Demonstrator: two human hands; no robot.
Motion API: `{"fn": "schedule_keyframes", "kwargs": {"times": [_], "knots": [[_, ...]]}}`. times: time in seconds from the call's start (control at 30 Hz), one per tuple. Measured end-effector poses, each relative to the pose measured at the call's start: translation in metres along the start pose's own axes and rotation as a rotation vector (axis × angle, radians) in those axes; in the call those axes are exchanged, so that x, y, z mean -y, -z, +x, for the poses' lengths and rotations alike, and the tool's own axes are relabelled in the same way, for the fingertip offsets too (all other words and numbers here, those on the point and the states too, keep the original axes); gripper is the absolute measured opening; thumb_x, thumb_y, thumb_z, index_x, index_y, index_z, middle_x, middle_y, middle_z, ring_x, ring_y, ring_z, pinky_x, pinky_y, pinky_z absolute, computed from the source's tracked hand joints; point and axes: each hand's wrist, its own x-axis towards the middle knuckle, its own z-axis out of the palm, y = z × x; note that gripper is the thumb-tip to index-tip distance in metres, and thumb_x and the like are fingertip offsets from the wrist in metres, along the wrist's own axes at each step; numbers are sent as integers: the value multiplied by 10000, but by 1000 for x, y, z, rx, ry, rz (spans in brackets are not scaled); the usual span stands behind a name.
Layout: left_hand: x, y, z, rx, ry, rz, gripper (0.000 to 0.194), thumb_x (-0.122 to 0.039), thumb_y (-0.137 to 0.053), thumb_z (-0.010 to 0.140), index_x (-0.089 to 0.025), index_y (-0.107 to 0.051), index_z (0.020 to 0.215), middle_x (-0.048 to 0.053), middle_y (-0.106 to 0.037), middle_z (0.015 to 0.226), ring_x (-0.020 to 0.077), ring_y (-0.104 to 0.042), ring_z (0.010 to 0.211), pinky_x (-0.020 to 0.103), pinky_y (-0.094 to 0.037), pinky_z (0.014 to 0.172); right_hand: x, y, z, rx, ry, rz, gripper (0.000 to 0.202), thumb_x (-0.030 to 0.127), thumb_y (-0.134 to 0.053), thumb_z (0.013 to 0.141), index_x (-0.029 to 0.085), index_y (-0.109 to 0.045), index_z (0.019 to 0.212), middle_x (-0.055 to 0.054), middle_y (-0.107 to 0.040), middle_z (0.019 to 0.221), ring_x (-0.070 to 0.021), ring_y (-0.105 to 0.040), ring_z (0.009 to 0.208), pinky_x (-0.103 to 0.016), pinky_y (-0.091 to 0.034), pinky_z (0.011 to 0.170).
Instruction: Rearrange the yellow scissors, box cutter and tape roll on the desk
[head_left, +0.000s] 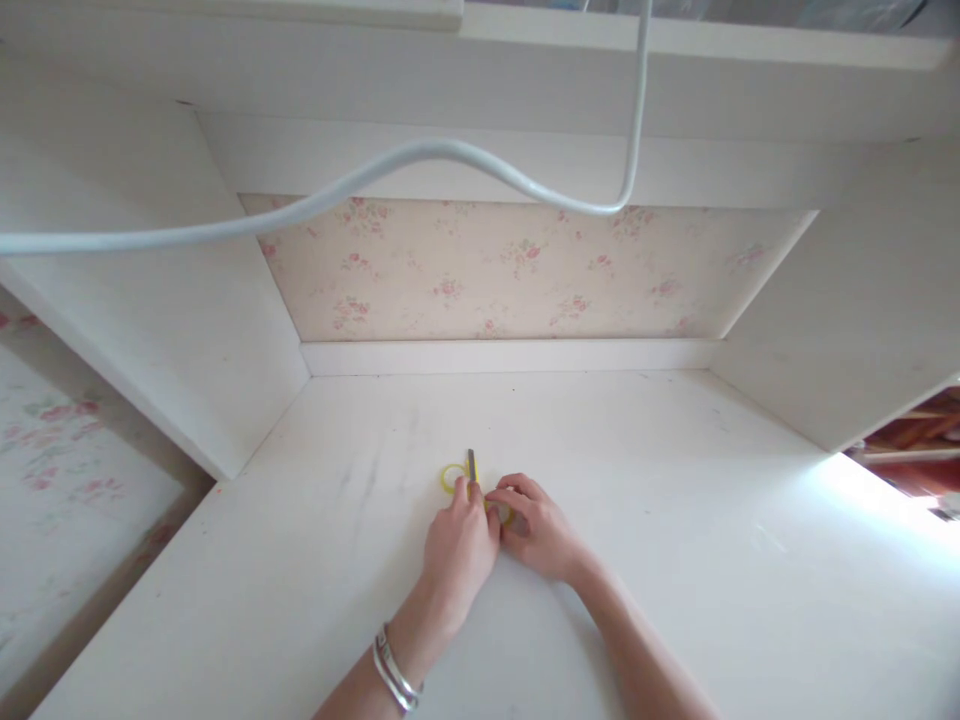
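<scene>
My left hand and my right hand meet low over the white tabletop, fingertips almost touching. The right fingers curl around a yellow ring, partly covered by them. My left hand is closed, its thumb close to that ring; what its fingers grip is hidden. Just beyond the left fingertips a slim dark grey strip with yellow edges points away from me. Its near end is covered by the hand. A second thin yellow ring lies to the left of the strip. Silver bangles circle my left wrist.
The white tabletop has faint grey smudges. White side panels stand left and right, with flowered wallpaper at the back. A white shelf runs overhead. A white cable hangs across the upper view.
</scene>
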Motion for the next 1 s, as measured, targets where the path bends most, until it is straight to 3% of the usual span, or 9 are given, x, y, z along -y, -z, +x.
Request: {"fn": "schedule_keyframes", "kwargs": {"times": [0.2, 0.33, 0.67, 0.87, 1.0], "knots": [[26, 11, 1, -53, -24, -1, 300, -354, -323, 921, -274, -500, 1150, 46, -480, 1229, 124, -620, 756, 235, -452, 625, -12, -9, 4, -99, -107, -47, 203, 169, -536, 781, 234, -652, 935, -54, -575, 1052, -172, -562, 950, -313, -452, 849], [42, 9, 5, -7, -62, 26, 317, -351, -388, 895, -300, -474, 1196, 41, -439, 1275, 130, -622, 736, 259, -460, 628, -13, -9, 6, -108, -130, -46, 191, 189, -546, 781, 231, -649, 937, -48, -573, 1069, -170, -565, 958, -308, -445, 868], [43, 1, 4, -36, -84, 28, 300, -348, -379, 899, -289, -470, 1178, 37, -459, 1240, 135, -615, 786, 244, -443, 619, -17, -8, 6, -94, -194, -24, 407, 128, -559, 728, 256, -591, 1113, -59, -488, 1210, -162, -578, 912, -301, -467, 826], [43, 2, 5, -38, -29, 59, 272, -374, -401, 891, -284, -512, 1122, 36, -453, 1174, 100, -588, 680, 227, -417, 586, -18, -10, 6, -84, -211, -67, 190, 201, -540, 788, 241, -660, 929, -48, -490, 1202, -160, -583, 908, -316, -463, 841], [45, 0, 5, -30, -28, 52, 254, -391, -391, 896, -280, -531, 1076, 29, -456, 1149, 94, -583, 662, 228, -412, 582, -17, -13, 7, -134, -198, -74, 147, 258, -521, 825, 233, -635, 915, -49, -513, 1160, -158, -578, 926, -312, -461, 844]]}}
